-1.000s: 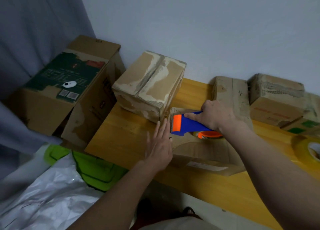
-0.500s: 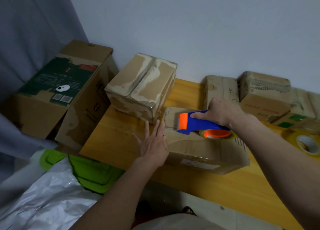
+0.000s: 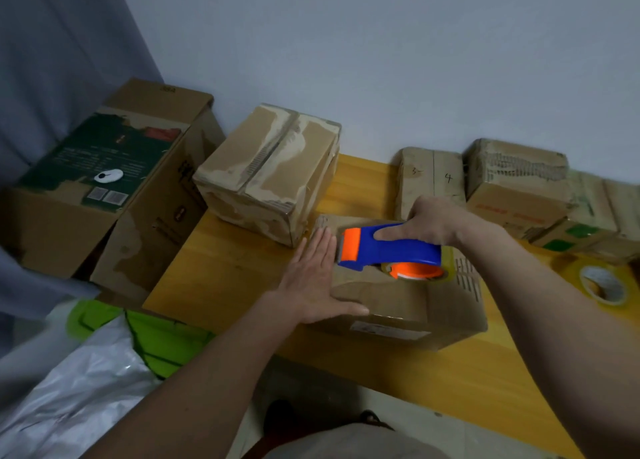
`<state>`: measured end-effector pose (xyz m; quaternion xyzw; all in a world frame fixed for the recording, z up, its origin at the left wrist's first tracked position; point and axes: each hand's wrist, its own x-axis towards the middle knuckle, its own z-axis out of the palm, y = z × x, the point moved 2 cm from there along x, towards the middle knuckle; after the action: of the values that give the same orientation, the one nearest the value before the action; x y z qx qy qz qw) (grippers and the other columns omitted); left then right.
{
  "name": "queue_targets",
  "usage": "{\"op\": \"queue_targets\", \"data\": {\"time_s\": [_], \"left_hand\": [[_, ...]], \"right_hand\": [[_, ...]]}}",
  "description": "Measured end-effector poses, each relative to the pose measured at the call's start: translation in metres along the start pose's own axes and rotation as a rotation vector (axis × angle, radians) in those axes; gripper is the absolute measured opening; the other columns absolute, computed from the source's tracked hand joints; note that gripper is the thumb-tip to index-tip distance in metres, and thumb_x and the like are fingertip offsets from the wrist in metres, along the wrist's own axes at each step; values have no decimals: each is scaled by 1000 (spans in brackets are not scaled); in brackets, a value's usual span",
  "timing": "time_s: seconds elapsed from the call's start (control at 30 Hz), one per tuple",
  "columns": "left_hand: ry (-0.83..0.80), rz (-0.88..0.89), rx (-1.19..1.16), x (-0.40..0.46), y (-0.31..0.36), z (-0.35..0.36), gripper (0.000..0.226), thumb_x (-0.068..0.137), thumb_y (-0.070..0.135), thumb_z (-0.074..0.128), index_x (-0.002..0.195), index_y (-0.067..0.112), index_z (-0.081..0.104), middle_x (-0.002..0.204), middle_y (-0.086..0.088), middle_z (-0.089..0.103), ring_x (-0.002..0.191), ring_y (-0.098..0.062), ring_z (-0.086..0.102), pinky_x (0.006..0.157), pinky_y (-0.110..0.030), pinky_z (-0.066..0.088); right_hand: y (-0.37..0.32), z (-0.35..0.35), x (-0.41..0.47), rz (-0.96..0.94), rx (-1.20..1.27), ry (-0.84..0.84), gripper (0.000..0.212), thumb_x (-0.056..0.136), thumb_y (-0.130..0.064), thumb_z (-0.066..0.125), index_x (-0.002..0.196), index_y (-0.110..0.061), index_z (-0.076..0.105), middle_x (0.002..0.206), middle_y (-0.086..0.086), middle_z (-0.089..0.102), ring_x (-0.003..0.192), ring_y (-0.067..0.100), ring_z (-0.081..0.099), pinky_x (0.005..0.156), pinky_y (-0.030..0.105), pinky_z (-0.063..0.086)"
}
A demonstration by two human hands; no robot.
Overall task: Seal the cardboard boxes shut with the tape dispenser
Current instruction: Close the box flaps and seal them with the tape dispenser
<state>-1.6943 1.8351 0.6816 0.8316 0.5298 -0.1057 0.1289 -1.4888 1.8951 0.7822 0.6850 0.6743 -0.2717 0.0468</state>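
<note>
Taping a box on the wooden table

The right hand (image 3: 431, 223) grips the blue tape dispenser (image 3: 389, 250), lying lengthwise across the box (image 3: 408, 302) top, its orange nose pointing left. The left hand (image 3: 313, 280) lies flat, fingers straight, against the box's left end, thumb along the near edge. The box sits on the table (image 3: 221, 271).

Left hand (image 3: 313, 278) flat, fingers (image 3: 320, 247) straight and together, thumb spread. Right hand (image 3: 427, 221) curled in a grip, index extended; both forearms reach forward.
</note>
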Motion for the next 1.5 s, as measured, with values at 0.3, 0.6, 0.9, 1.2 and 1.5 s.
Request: {"op": "queue_targets", "data": {"time_s": [0.3, 0.6, 0.9, 1.2, 1.5], "left_hand": [[-3, -5, 118, 0, 2, 0, 145, 55, 98, 39, 146, 6, -28, 153, -11, -35, 140, -25, -32, 119, -45, -10], [-15, -83, 180, 4, 35, -11, 148, 57, 93, 48, 145, 0, -25, 152, -19, -33, 140, -34, -30, 117, -47, -14], [25, -11, 80, 16, 71, 4, 135, 62, 94, 39, 148, 11, -22, 156, -10, -30, 142, -26, -30, 118, -46, -12], [23, -8, 36, 17, 69, 6, 136, 61, 93, 42, 148, 12, -23, 156, -7, -30, 142, -22, -29, 117, -42, -15], [6, -16, 55, 15, 72, 2, 135, 65, 89, 47, 147, 10, -25, 155, -8, -32, 142, -23, -31, 118, -42, -14]], "right_hand": [[50, -14, -9, 12, -13, 29, 71, 61, -76, 65, 79, -8, 70, 76, 12, 72, 73, 25, 68, 69, 38, 54], [55, -10, -8, -37, -170, 98, 69, 62, -80, 58, 71, -12, 65, 64, 4, 66, 64, 21, 65, 68, 38, 56], [57, -7, -4, -46, -185, 103, 67, 63, -82, 57, 69, -15, 61, 62, 2, 63, 63, 20, 63, 65, 35, 53], [78, -13, -6, -71, -60, 29, 70, 55, -81, 60, 76, -15, 66, 69, 5, 69, 67, 20, 67, 70, 37, 56], [115, -23, -16, -13, -79, 43, 69, 61, -78, 63, 82, -13, 65, 74, 7, 69, 71, 22, 65, 70, 39, 55]]}}
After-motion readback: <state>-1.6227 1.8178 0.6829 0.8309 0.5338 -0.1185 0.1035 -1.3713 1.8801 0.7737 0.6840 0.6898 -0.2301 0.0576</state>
